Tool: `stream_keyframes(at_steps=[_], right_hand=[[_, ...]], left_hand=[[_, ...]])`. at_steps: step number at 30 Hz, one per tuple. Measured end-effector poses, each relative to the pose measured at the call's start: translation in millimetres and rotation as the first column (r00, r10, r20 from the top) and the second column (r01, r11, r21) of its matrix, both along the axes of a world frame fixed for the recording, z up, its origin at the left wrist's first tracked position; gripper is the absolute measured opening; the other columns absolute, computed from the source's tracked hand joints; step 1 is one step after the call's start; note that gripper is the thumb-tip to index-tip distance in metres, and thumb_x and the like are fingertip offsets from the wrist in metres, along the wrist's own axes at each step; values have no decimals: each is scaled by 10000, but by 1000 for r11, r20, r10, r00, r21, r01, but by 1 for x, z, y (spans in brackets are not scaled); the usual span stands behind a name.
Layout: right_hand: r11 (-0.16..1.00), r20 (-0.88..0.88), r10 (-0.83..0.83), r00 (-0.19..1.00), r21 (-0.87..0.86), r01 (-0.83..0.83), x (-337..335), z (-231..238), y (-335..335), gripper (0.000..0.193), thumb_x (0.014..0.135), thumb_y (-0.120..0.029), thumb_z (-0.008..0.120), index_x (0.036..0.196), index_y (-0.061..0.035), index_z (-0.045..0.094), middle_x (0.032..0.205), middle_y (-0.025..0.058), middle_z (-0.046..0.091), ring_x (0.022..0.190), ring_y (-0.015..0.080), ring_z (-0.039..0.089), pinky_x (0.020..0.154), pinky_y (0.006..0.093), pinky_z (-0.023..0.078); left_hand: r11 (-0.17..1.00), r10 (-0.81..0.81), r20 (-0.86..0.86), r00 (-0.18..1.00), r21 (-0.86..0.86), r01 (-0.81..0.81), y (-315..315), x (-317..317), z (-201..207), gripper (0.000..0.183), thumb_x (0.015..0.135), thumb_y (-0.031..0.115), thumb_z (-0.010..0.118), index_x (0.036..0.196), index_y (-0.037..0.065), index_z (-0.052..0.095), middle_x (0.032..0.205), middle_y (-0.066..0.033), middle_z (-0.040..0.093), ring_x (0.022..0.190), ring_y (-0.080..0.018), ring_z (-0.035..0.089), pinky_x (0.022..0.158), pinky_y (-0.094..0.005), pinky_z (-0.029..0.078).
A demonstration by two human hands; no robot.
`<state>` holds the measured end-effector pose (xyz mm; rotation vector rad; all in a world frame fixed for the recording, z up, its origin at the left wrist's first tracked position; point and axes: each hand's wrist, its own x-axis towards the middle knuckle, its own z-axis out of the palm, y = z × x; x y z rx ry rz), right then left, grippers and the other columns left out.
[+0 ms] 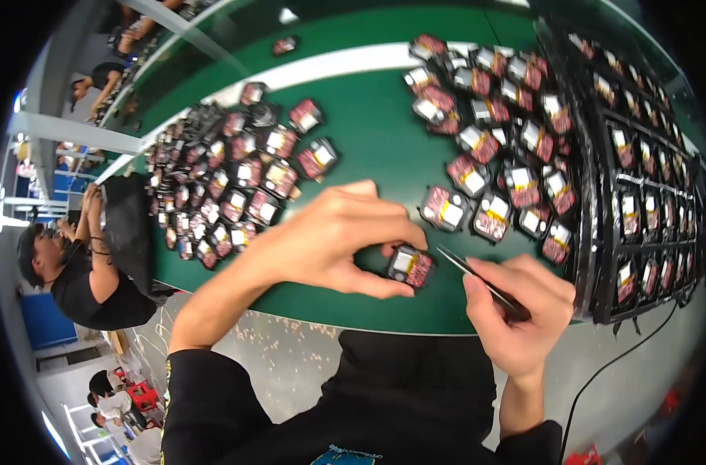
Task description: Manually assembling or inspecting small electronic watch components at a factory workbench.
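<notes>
My left hand [329, 236] is closed round the edge of a small black-cased electronic module [412, 267], thumb below it and fingers above. The module's open face is up, with a reddish circuit board, a white square and a bit of yellow tape. In my right hand [527, 310] is a pair of tweezers [456, 260], pinched between thumb and fingers. Their pointed tips are just to the right of the held module, apart from it. Beyond the tweezers lies another such module [444, 209], flat on the green work surface [360, 139].
Many similar modules [279, 180] crowd the left, and a second cluster [521, 186] lies at the right. A black compartmented tray [601, 232] filled with modules stands at the right edge. One module [285, 45] sits beyond the white strip [345, 62]. A co-worker [89, 271] is at left.
</notes>
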<state>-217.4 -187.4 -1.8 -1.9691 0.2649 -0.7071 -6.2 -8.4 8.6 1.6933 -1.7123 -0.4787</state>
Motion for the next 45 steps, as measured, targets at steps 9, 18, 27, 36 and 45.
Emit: stream_keyframes(at_steps=[9, 18, 27, 36, 45], right_hand=[[990, 79, 1, 997, 141, -12, -4, -1, -3, 195, 834, 85, 837, 1020, 24, 836, 705, 0, 662, 493, 7, 473, 440, 215, 307], [988, 103, 52, 993, 138, -66, -1, -2, -1, 172, 867, 44, 834, 1038, 43, 828, 730, 20, 681, 556, 26, 559, 464, 210, 377], [988, 72, 46, 996, 144, -56, -5, 2, -4, 162, 873, 23, 833, 1032, 54, 829, 735, 53, 706, 575, 58, 607, 476, 224, 415], [987, 79, 48, 996, 149, -59, -3, 5, -1, 155, 881, 19, 836, 1031, 55, 830, 744, 65, 713, 605, 78, 637, 496, 236, 446], [987, 66, 52, 996, 146, -61, -4, 2, 1, 160, 884, 24, 836, 1043, 47, 832, 752, 65, 720, 619, 76, 646, 501, 231, 451]], left_hand=[[950, 305, 36, 952, -82, -301, -10, 32, 32, 469, 757, 234, 998, 1148, 57, 807, 841, -7, 671, 678, -101, 534, 617, -271, 419], [784, 619, 270, 737, -170, -597, -78, 116, 24, 401, 923, 344, 859, 1193, 51, 811, 1017, -98, 719, 828, -240, 666, 800, -397, 547], [810, 562, 321, 762, -27, -586, -80, 100, 30, 359, 948, 330, 809, 1168, 47, 809, 1000, -103, 795, 875, -218, 737, 808, -377, 587], [648, 695, 589, 413, -264, -715, -40, 187, 17, 442, 946, 261, 768, 1341, 67, 734, 1250, -145, 743, 1159, -331, 710, 1019, -440, 566], [688, 701, 468, 538, -246, -683, -21, 171, 17, 367, 999, 220, 766, 1302, 20, 714, 1155, -170, 717, 1090, -385, 712, 971, -468, 565]])
